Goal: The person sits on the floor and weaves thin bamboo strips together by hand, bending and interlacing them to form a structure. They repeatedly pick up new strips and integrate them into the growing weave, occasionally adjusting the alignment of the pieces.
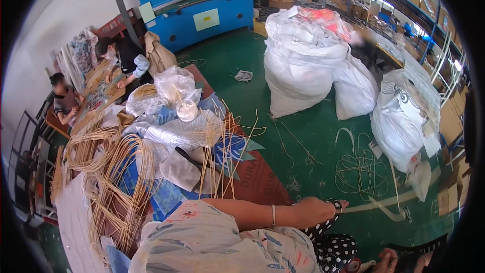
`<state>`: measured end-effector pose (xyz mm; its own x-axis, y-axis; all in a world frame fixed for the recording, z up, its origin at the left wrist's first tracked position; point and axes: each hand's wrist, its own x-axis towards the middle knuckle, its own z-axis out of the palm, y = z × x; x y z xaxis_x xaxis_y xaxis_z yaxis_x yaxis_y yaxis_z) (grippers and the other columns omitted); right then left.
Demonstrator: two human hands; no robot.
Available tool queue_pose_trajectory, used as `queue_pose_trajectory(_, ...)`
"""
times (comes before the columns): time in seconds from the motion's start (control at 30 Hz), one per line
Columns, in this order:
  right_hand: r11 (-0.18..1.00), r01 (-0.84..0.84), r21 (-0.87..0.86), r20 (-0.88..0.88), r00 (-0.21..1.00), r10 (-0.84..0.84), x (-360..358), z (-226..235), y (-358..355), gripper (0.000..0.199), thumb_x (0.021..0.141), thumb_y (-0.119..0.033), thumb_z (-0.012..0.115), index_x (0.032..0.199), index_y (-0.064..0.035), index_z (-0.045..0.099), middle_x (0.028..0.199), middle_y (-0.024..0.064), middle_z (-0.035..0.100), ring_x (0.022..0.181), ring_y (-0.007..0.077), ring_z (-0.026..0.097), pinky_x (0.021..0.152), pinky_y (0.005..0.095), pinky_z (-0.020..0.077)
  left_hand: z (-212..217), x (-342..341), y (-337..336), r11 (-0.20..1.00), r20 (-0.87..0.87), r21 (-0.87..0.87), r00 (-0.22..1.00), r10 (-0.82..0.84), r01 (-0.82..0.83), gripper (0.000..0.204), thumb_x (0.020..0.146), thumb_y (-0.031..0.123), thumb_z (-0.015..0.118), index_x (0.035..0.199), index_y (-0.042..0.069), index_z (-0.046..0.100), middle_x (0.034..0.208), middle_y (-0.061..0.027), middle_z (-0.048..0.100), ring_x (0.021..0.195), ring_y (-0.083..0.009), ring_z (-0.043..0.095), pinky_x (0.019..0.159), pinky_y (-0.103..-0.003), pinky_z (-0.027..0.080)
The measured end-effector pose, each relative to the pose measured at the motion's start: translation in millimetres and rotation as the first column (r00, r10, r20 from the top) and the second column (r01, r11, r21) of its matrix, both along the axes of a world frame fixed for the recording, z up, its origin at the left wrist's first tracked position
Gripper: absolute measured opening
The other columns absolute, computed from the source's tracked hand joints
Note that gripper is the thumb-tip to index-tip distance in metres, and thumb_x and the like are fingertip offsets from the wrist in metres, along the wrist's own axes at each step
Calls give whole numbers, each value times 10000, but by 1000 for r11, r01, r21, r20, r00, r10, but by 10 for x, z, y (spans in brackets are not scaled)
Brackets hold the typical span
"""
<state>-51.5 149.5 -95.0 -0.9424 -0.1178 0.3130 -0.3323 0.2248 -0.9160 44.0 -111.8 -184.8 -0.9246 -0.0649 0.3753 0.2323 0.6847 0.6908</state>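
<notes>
Left hand (310,213), bracelet at wrist, near, right of centre, over dotted black-and-white trousers (334,248); fingers mostly hidden, cannot tell whether clamped or apart. Right hand (388,261) at near right edge, beside dark object (427,246); grip unclear, cannot tell. Left: looped tan canes (103,197) heaped on cloth. Right: stuffed white sacks (305,65), green floor (303,144). Far: blue machine (174,28).

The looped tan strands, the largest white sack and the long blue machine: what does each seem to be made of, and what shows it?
Looped tan strands: perhaps rattan cane, fairly smooth; thin, springy curves.
Largest white sack: probably plastic, faintly sheened; thin, creased skin.
Long blue machine: likely painted metal, smooth; flat, evenly coloured panels.
</notes>
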Motion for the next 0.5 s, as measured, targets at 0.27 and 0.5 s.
queue_pose_trajectory(0.27, 880, -466, 91, 688, 669, 283, 376, -932, 144, 165, 844, -172, 551, 796, -24, 606, 628, 19, 550, 435, 54, 363, 416, 229, 302, -729, 728, -1556, 678, -150, -337, 748, 646, -653, 77, 690, 103, 540, 722, 42, 506, 727, -132, 517, 662, -304, 541, 560, -408, 433)
queue_pose_trajectory(0.5, 989, -136, -54, 842, 526, 118, 691, -1199, 630, 122, 788, -124, 562, 780, -2, 567, 671, 52, 549, 547, 135, 498, 497, 248, 392, -1644, 1621, -2333, 479, 415, -761, 241, 878, -437, 199, 793, 190, 499, 840, 51, 634, 787, -151, 627, 727, -267, 622, 610, -388, 494)
